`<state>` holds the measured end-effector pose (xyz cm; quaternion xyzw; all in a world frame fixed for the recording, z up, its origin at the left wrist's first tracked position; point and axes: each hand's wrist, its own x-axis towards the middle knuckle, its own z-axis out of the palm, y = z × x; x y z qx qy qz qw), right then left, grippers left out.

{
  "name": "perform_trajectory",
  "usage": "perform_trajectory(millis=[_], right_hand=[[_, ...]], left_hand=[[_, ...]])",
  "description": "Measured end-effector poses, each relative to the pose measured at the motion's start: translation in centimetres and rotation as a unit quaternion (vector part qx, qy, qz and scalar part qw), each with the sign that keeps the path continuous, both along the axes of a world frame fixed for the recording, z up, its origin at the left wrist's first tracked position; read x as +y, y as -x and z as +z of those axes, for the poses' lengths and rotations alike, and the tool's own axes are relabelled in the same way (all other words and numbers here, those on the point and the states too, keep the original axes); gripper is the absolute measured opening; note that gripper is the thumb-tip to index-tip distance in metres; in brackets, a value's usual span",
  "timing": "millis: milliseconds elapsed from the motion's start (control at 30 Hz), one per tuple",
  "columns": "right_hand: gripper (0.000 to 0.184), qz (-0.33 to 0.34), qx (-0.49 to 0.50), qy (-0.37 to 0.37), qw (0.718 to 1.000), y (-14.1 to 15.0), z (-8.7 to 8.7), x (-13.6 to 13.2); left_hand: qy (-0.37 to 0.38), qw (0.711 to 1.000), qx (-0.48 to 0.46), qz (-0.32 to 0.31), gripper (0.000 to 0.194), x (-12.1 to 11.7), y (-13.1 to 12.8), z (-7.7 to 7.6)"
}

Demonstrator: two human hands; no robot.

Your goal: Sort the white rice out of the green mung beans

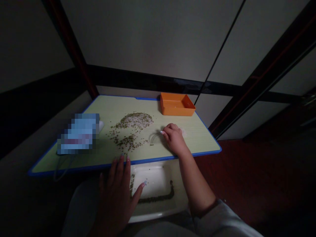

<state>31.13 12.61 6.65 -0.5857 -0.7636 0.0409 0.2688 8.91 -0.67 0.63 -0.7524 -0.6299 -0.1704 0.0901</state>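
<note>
White tray (150,181) up close, with seeds (128,143) along its inside and scattered over the green tabletop (199,138) (orange box (177,105) at the far edge). Left hand (115,197) spread wide by the tray, right hand (174,138) curled on the table, can't tell if it's holding anything.

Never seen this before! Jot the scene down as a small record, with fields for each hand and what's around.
Left hand: open, fingers spread above a shallow white plastic tray.
Right hand: curled on a pale green, blue-edged tabletop, beside a clear round object.
Seeds: small green seeds scattered on the tabletop, more lining the tray.
Rest: shallow orange rectangular tray; pixelated blue item.
</note>
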Motion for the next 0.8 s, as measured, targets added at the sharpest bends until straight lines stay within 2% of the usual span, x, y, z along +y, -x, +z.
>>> perform_trajectory(millis=[467,800], right_hand=[[0.023,0.013,0.004,0.022,1.000,0.00,0.16,-0.06],[0.022,0.023,0.026,0.026,0.999,-0.20,-0.04,-0.05]], left_hand=[[0.006,1.000,0.004,0.001,0.073,-0.08,-0.10,0.27],[-0.005,1.000,0.003,-0.004,0.075,0.07,0.03,-0.24]])
